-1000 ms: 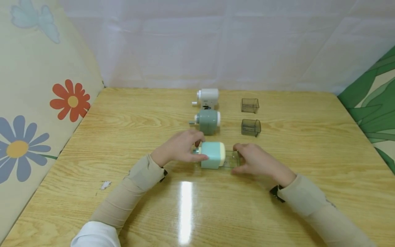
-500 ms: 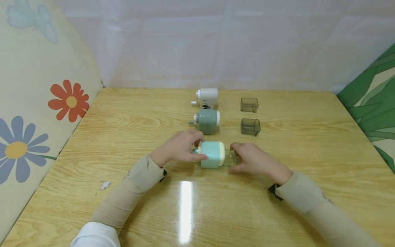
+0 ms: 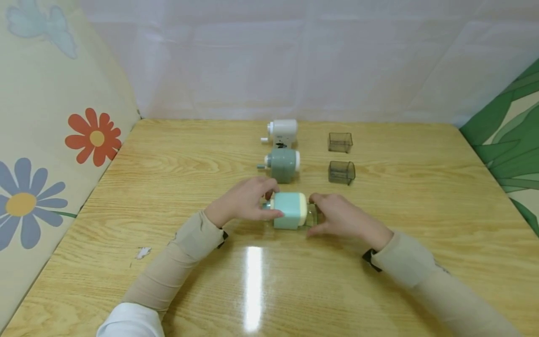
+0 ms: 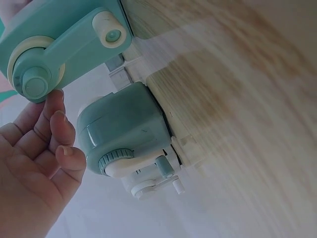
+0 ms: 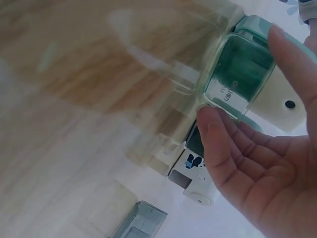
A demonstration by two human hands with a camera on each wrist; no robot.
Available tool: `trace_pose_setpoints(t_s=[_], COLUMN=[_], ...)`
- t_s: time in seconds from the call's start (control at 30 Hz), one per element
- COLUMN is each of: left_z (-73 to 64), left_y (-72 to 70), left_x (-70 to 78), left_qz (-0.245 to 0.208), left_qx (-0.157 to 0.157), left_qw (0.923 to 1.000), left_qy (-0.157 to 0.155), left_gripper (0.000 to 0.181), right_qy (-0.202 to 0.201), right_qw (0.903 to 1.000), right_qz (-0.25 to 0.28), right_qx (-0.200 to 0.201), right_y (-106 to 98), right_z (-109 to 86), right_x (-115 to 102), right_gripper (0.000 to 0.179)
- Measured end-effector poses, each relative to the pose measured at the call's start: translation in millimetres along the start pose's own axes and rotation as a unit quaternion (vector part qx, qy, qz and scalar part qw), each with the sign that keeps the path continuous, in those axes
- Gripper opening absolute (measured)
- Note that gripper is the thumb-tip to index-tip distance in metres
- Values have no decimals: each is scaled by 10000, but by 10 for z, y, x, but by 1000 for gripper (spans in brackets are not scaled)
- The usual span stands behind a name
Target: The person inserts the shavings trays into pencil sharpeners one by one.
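On the wood-grain worktop (image 3: 189, 154), a mint-green sharpener (image 3: 288, 210) lies nearest the person, between the two hands. The left hand (image 3: 248, 200) grips its body at the crank end, thumb on the near side and fingers on the far side. The left wrist view shows the crank (image 4: 74, 42), tipped with a cream knob (image 4: 109, 29).

The right hand (image 3: 345, 215) pinches a clear drawer (image 3: 312, 216) between thumb and fingers; the drawer sits partly inside the sharpener's cream-edged end, and its outer part sticks out towards the right palm.

Beyond the mint-green one, a dark green sharpener (image 3: 283, 165) and, behind that, a white sharpener (image 3: 285, 133) stand in line, their cranks facing left. To the right of these are two smoky bins — the nearer bin (image 3: 341, 172) level with the dark green sharpener, the farther bin (image 3: 340, 142) level with the white one.

A pale mark (image 3: 143, 252) shows on the worktop by the left sleeve (image 3: 181, 252). White sheeting (image 3: 236, 61) hangs behind; a red flower (image 3: 93, 137) decorates the left wall.
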State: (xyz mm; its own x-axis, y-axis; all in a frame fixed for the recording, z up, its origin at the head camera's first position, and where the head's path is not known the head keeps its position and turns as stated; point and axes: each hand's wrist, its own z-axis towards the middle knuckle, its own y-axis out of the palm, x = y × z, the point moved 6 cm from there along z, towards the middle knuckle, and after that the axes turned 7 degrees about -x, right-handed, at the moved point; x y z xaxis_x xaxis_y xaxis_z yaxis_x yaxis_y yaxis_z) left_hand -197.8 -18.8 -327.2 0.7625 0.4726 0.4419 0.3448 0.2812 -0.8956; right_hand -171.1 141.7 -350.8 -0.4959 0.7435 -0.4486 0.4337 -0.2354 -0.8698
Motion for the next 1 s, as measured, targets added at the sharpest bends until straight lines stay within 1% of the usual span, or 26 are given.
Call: trace_pose_setpoints(t_s=[0.2, 0.4, 0.63, 0.77, 1.0], left_z=[5, 8, 9, 11, -3], left_y=[5, 4, 0, 3, 4], left_x=[-5, -8, -3, -1, -8], left_qz=[-15, -15, 24, 30, -63], left_qx=[37, 43, 20, -6, -52], left_qw=[10000, 10000, 10000, 10000, 10000], left_qy=[57, 49, 69, 81, 3], left_gripper=[40, 41, 42, 42, 41], right_qy=[-38, 43, 54, 50, -36], right_qw=[10000, 9997, 9993, 9993, 9991], right_qz=[46, 218, 358, 352, 415], right_qx=[-19, -35, -108, -98, -109], right_y=[-18, -25, -32, -34, -16], right_z=[-8, -24, -25, -20, -1], right_x=[-5, 25, 29, 22, 18], right_gripper=[67, 70, 63, 62, 61])
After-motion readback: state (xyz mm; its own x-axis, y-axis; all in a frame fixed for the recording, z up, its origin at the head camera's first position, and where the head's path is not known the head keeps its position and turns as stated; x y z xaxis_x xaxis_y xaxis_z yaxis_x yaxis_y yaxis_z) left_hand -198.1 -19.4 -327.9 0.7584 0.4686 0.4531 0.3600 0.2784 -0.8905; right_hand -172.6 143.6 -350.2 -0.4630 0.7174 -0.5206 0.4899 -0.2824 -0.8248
